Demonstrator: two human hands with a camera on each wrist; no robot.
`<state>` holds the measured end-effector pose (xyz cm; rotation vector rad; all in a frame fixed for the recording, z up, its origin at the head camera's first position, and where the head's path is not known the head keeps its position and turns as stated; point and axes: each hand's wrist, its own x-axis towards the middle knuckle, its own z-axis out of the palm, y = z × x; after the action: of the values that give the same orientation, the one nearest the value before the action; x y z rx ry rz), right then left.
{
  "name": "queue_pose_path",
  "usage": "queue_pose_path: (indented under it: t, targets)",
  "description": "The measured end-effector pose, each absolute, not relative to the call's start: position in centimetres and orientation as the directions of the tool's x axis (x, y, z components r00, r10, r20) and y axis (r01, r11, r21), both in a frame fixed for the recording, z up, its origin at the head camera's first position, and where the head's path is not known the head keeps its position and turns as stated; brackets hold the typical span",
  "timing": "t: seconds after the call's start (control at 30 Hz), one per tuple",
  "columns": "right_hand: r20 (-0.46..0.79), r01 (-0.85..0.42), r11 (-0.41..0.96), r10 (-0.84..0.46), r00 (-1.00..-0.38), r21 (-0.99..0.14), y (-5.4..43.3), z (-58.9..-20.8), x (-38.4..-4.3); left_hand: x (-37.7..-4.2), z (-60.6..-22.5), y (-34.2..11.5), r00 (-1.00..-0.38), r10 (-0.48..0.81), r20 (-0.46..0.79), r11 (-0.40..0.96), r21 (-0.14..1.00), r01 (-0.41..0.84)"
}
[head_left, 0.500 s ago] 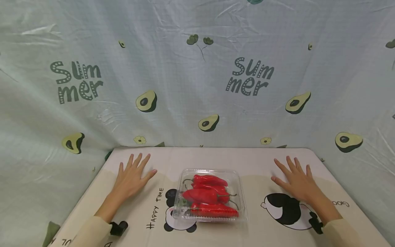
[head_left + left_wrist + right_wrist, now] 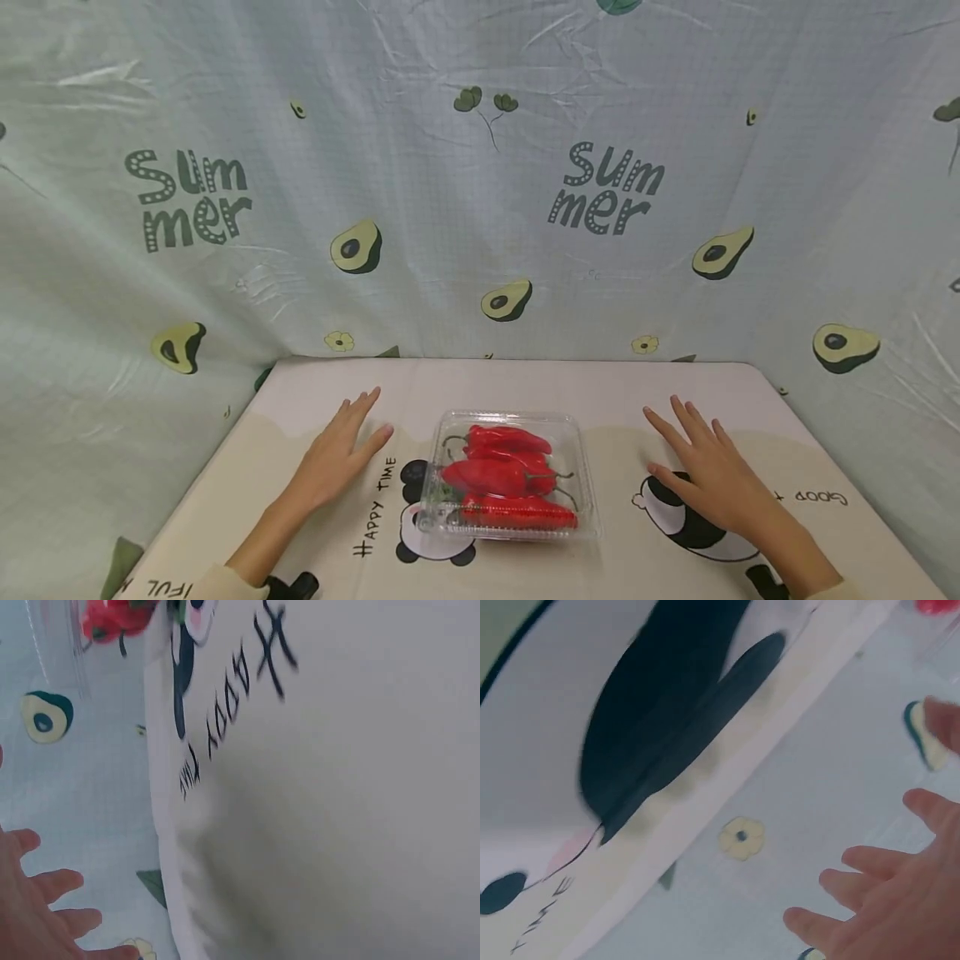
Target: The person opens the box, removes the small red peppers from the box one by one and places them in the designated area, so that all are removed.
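We hold nothing; left grip [image 2: 332, 458], right grip [image 2: 714, 475] spread | box [image 2: 570, 437] between, nearer left | peppers [image 2: 487, 477] lie lengthwise left-to-right

Head view evenly lit, glints on plastic box [image 2: 567, 440]; wrist views dimmer, soft-focused.

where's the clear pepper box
Low centre in the head view, the clear box sits on the table between the left hand and right hand, touching neither.

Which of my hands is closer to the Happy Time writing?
Left. Your left hand is just left of the writing; your right hand is far to its right, past the clear container.
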<state>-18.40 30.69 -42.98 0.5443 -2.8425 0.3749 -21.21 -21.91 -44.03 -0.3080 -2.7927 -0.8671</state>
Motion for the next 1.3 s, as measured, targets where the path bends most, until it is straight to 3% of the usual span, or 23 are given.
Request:
queue_pose_path:
  t: [0.13, 0.23, 0.4, 0.57, 0.83, 0.97, 1.3]
  targets:
    - [0.295, -0.445, 0.865, -0.374, -0.879, -0.231, 29.0, -42.6, -17.3, -20.1, -44.0, -20.8, -0.961, 0.135, 0.242, 0.684, 0.679, 0.267]
    - [0.309, -0.486, 0.846, -0.412, -0.857, -0.220, 27.6, -42.2, -16.6, -19.6, -44.1, -19.9, -0.969, 0.160, 0.188, 0.517, 0.820, 0.245]
    - [0.349, -0.572, 0.808, -0.500, -0.793, -0.143, 25.2, -41.8, -15.9, -19.3, -44.4, -18.5, -0.969, 0.247, -0.010, 0.194, 0.980, 0.039]
    - [0.365, -0.658, 0.748, -0.591, -0.719, -0.085, 22.6, -41.5, -15.3, -19.2, -45.1, -17.4, -0.950, 0.275, -0.148, 0.045, 0.989, -0.141]
    - [0.384, -0.743, 0.668, -0.679, -0.625, -0.027, 19.2, -41.5, -15.4, -19.7, -46.5, -16.3, -0.924, 0.318, -0.212, -0.076, 0.966, -0.248]
    - [0.361, -0.756, 0.652, -0.694, -0.623, -0.053, 18.1, -41.5, -15.8, -19.9, -47.1, -16.1, -0.924, 0.323, -0.203, -0.159, 0.951, -0.264]
    - [0.326, -0.757, 0.649, -0.701, -0.634, -0.076, 17.1, -41.8, -16.1, -20.5, -47.8, -15.5, -0.939, 0.318, -0.132, -0.215, 0.954, -0.207]
